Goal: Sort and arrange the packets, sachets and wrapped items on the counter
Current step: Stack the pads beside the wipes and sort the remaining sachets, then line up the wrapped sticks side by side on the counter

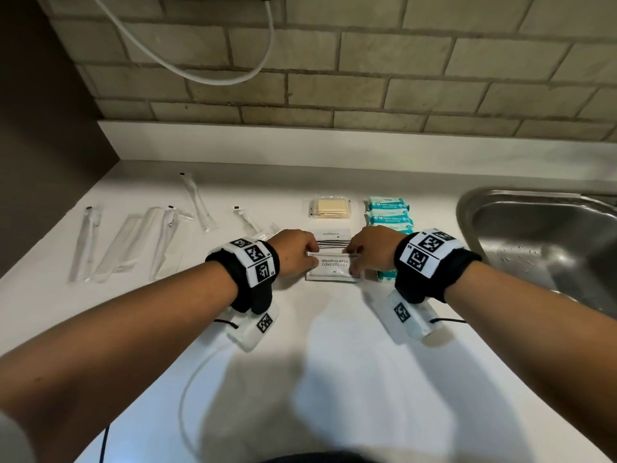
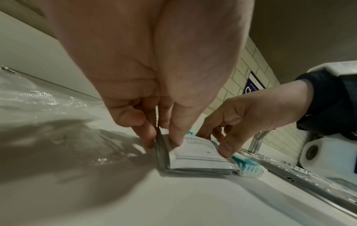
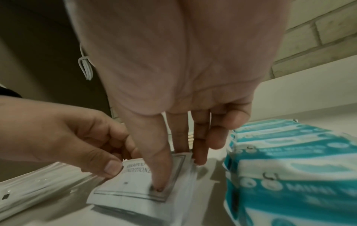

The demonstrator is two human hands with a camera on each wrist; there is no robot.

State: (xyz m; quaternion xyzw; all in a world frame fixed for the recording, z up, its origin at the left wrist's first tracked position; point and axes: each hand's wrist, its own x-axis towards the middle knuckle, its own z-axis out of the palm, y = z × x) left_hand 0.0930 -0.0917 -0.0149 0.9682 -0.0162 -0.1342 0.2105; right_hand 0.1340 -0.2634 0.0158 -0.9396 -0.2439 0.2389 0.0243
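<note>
A stack of white "shampoo with conditioner" sachets lies flat at the middle of the white counter. My left hand pinches its left edge, thumb on top and fingers down the side, as the left wrist view shows. At the right edge my right hand holds the same stack, its thumb pressed on the top sachet and its fingers behind. White toothpaste packets lie just behind the stack, partly hidden by both hands.
Teal wipe packs stand in a row right of the stack, close to my right hand. Yellow packets lie further back. Several clear-wrapped long items are spread over the left counter. A steel sink is at the right; a tiled wall stands behind.
</note>
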